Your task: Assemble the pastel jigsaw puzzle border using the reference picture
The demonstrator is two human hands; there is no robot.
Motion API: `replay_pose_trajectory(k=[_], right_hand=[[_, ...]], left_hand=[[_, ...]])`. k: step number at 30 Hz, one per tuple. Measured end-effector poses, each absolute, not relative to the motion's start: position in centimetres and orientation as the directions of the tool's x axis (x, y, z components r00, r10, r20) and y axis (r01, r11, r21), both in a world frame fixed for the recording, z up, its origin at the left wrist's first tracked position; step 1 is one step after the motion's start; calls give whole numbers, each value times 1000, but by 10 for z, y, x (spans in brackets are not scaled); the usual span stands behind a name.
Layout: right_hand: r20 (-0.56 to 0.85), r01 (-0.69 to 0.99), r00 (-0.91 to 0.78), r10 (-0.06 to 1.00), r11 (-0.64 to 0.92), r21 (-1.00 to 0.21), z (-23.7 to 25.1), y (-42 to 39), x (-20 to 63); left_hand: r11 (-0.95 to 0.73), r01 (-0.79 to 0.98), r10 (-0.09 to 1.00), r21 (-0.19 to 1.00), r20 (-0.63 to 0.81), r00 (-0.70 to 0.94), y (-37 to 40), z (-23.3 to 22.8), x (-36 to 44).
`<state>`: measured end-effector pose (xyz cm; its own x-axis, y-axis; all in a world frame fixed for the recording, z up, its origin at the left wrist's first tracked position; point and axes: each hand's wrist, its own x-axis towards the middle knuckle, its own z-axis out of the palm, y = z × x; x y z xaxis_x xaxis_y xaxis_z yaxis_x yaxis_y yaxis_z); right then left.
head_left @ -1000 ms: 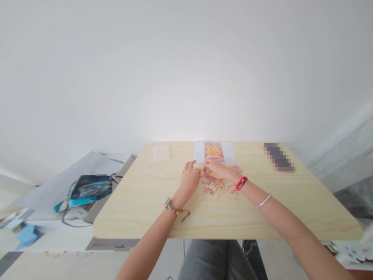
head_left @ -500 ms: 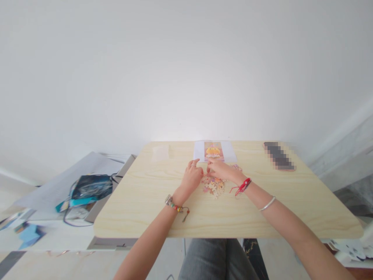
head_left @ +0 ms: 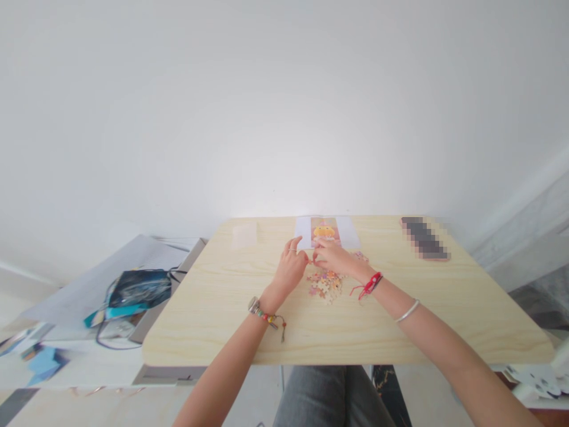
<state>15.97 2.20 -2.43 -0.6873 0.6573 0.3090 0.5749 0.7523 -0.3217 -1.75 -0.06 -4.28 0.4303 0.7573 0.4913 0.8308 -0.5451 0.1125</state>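
My left hand (head_left: 290, 268) and my right hand (head_left: 334, 257) meet above the table, fingertips nearly touching. Between them shows a small pinkish jigsaw piece (head_left: 310, 261), pinched by the thumb and index finger of each hand; whether it is one piece or two is too small to tell. The left hand's other fingers point up and away. Just below the right hand lies a loose pile of jigsaw pieces (head_left: 326, 287) in pink, orange and cream. More pieces (head_left: 360, 256) show beyond the right wrist. Behind the hands is a white sheet with a printed picture (head_left: 324, 228) of an orange-yellow figure.
The pale wooden table (head_left: 213, 314) stands against a white wall. A thin whitish sheet (head_left: 244, 235) lies at its back left, and a dark, blurred-out phone-like object (head_left: 425, 238) at its back right. Left of the table, a lower surface carries a dark bag (head_left: 140, 287) and cables.
Both hands have risen slightly off the pile and away from me, staying close together. The small piece between the fingertips shows more clearly now.
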Motion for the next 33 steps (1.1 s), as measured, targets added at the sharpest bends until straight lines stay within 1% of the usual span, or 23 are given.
replay_pose_trajectory(k=[4, 8, 11, 13, 17, 22, 25, 28, 31, 33], right_hand=[[380, 549, -681, 626, 780, -302, -18, 21, 164], [434, 570, -646, 629, 775, -275, -15, 18, 181], [437, 625, -610, 661, 741, -248, -14, 15, 205], [425, 663, -579, 696, 705, -252, -14, 12, 225], [397, 728, -498, 770, 621, -291, -18, 7, 260], [357, 762, -439, 825, 552, -339, -33, 4, 280], [330, 758, -439, 836, 542, -364, -37, 2, 283], [329, 747, -441, 835, 545, -381, -34, -1, 282], [343, 738, -439, 830, 551, -388, -26, -4, 273], [329, 728, -463, 823, 565, -389, -23, -5, 260]], left_hand=[[-563, 817, 719, 127, 562, 409, -1, -34, -16], [-585, 797, 697, 154, 598, 396, -1, -29, -2], [-609, 776, 690, 165, 592, 416, 3, -26, 21], [-627, 763, 684, 154, 579, 445, 8, -26, 41], [-691, 716, 652, 103, 517, 555, 20, -28, 80], [-700, 707, 664, 104, 460, 590, 25, -34, 108], [-699, 708, 669, 98, 440, 599, 24, -33, 105], [-678, 728, 690, 99, 428, 584, 19, -28, 83], [-592, 794, 758, 138, 429, 491, 13, -23, 47], [-545, 825, 784, 150, 442, 437, 7, -23, 23]])
